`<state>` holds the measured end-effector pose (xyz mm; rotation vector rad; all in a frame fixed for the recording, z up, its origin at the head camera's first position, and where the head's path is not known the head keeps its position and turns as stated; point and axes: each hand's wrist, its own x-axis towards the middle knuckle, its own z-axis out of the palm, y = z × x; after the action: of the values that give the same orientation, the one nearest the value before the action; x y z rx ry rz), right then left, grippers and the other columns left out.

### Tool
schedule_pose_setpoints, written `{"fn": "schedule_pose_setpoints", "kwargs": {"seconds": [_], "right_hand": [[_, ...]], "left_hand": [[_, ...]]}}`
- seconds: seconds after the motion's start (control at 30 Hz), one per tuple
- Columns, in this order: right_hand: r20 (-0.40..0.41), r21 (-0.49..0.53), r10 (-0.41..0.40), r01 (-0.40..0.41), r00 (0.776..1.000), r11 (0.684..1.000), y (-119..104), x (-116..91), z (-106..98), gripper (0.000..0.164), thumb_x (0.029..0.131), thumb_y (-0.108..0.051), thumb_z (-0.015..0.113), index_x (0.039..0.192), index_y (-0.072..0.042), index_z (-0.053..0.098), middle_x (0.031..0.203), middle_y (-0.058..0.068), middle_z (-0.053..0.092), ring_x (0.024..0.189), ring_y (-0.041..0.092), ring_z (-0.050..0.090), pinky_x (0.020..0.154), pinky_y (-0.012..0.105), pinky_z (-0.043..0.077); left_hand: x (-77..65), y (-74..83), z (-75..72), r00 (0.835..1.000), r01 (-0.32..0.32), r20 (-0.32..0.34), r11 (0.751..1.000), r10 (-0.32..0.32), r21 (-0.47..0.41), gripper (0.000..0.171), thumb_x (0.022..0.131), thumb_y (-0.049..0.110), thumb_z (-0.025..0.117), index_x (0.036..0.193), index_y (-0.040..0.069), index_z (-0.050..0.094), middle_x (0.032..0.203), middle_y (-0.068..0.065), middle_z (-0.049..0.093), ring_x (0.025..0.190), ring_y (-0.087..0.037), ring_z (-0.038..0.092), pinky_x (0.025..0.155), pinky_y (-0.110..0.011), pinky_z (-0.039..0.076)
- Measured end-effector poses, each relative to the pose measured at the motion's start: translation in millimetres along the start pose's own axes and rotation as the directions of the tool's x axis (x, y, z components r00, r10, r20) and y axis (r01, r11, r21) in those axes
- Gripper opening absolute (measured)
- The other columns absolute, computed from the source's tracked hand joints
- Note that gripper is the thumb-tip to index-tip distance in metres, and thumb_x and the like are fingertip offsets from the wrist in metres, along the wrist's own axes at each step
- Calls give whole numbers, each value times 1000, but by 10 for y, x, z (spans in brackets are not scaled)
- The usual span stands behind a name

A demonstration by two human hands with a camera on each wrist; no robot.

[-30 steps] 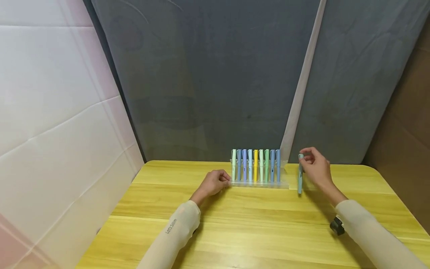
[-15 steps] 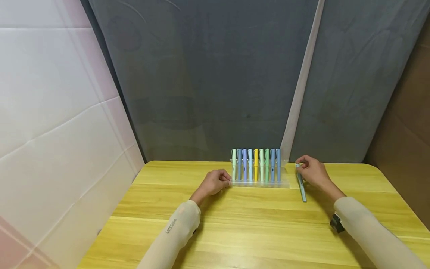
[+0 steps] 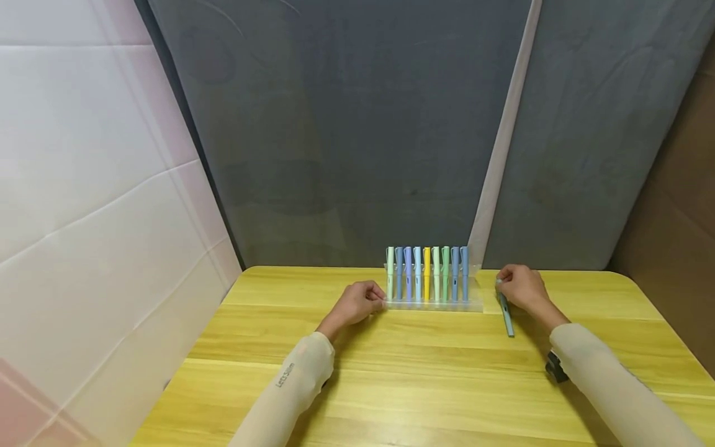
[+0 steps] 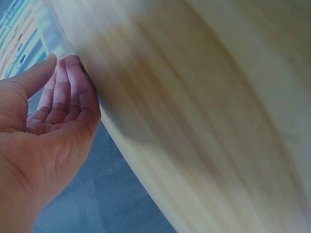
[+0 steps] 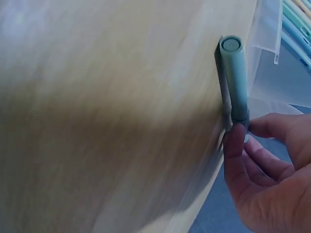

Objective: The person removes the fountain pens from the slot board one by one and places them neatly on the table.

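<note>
Several pens in green, blue, purple and yellow (image 3: 427,276) stand upright in a clear plastic pen rack (image 3: 473,304) at the table's back. My left hand (image 3: 355,303) pinches the rack's left front corner between thumb and fingertips; the left wrist view has the thumb (image 4: 39,75) right at its end. To the right of the rack, my right hand (image 3: 525,288) pinches a grey-green pen (image 3: 506,318) by its upper end. That pen slants, its free end toward me and low over the wood. In the right wrist view, its round end (image 5: 232,44) faces the camera.
The light wooden table (image 3: 391,385) extends toward me, and its rear edge meets a dark grey cloth (image 3: 363,155). A white panel (image 3: 100,161) rises at the left, a brown one (image 3: 670,205) at the right.
My right hand has come down with the pen, which has gone from nearly upright to slanting, its free end swung toward me. The left hand has stayed at the rack's corner.
</note>
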<state>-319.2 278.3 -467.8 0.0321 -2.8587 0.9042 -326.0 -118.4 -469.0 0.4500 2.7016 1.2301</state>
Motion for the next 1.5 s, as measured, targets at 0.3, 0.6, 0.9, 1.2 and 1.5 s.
{"fn": "schedule_pose_setpoints", "kwargs": {"seconds": [0.3, 0.6, 0.9, 1.2, 1.5], "right_hand": [[6, 3, -8, 8, 1000, 1000, 38, -18, 2, 24, 99, -16, 68, 112, 2, 77, 102, 20, 78, 94, 36, 68, 74, 38, 49], [-9, 12, -1, 1, 1000, 1000, 56, -15, 3, 29, 103, -19, 62, 115, 3, 76, 112, 25, 76, 102, 44, 68, 81, 49, 54], [-221, 166, -49, 87, 974, 982, -93, 15, 7, 34, 109, -33, 58, 120, -5, 74, 115, 20, 76, 105, 37, 70, 92, 47, 53], [-265, 447, -108, 221, 958, 867, -259, 84, 92, 29, 104, -20, 70, 126, -2, 72, 121, 24, 74, 92, -17, 60, 81, 4, 48], [-188, 587, -178, 256, 966, 768, -388, 139, 181, 39, 104, -16, 68, 141, -2, 64, 134, 30, 67, 106, -12, 64, 89, 6, 51]], "left_hand": [[-9, 3, -1, 1000, 6, 10, 1000, -6, 4, 4, 97, 7, 73, 101, 8, 72, 91, -6, 73, 72, -14, 62, 61, -25, 50], [-1, -6, -11, 1000, 1, 12, 1000, -1, -2, 4, 98, 8, 73, 101, 8, 72, 92, -7, 73, 72, -13, 62, 62, -25, 50], [1, -11, -11, 1000, -3, 14, 1000, 4, -12, 4, 97, 8, 73, 101, 8, 72, 92, -6, 72, 72, -12, 61, 62, -24, 49], [2, 1, 4, 1000, 4, 9, 1000, -3, -5, 4, 98, 9, 73, 102, 8, 72, 92, -6, 72, 73, -12, 60, 63, -24, 49], [-7, 6, 2, 1000, 6, 11, 1000, -6, 2, 4, 98, 8, 73, 102, 8, 71, 91, -6, 70, 72, -13, 59, 61, -24, 49]]}}
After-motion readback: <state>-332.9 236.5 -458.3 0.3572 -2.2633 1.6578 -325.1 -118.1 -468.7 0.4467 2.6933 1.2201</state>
